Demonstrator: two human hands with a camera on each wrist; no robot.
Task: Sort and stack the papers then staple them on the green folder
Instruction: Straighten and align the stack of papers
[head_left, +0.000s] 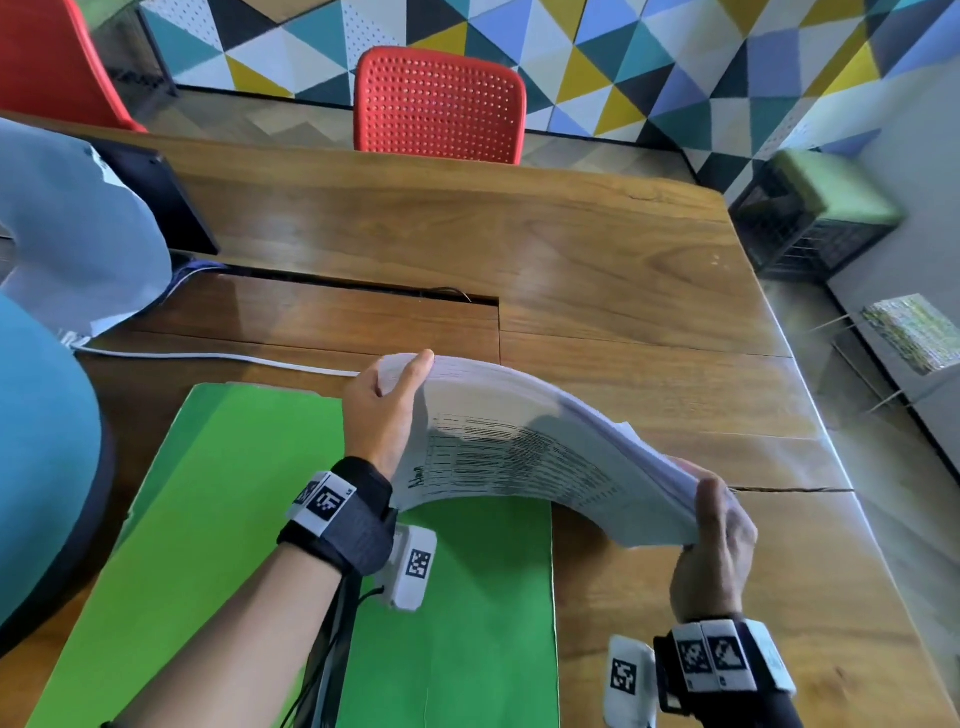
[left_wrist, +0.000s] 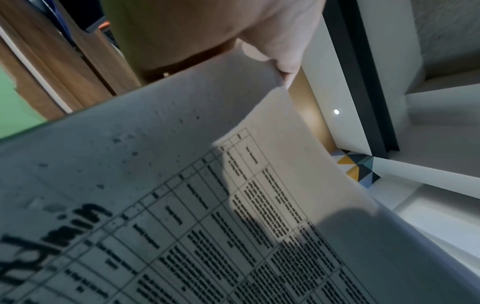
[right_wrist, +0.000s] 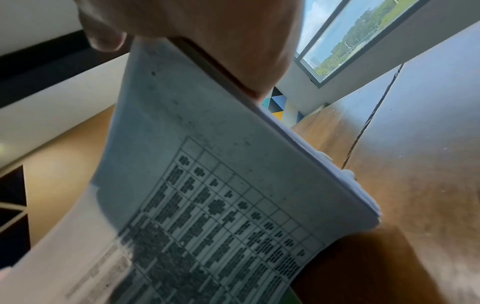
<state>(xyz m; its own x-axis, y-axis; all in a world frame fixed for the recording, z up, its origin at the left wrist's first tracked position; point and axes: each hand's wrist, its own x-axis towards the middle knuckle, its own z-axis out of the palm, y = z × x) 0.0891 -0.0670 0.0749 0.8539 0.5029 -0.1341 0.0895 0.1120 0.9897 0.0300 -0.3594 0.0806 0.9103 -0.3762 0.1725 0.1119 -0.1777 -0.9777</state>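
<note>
Head view: papers arched above bench, over folder edge at 5 o'clock. Left hand, right hand gripping opposite ends. Advised: relax bow, tap edges flush, lower onto folder.

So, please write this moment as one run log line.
left hand: grips paper stack | right hand: grips other end | stack: bowed, above green folder

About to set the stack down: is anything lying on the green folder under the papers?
Nothing visible. The papers, held by left hand and right hand, arch over the green folder, whose visible surface is bare.
</note>
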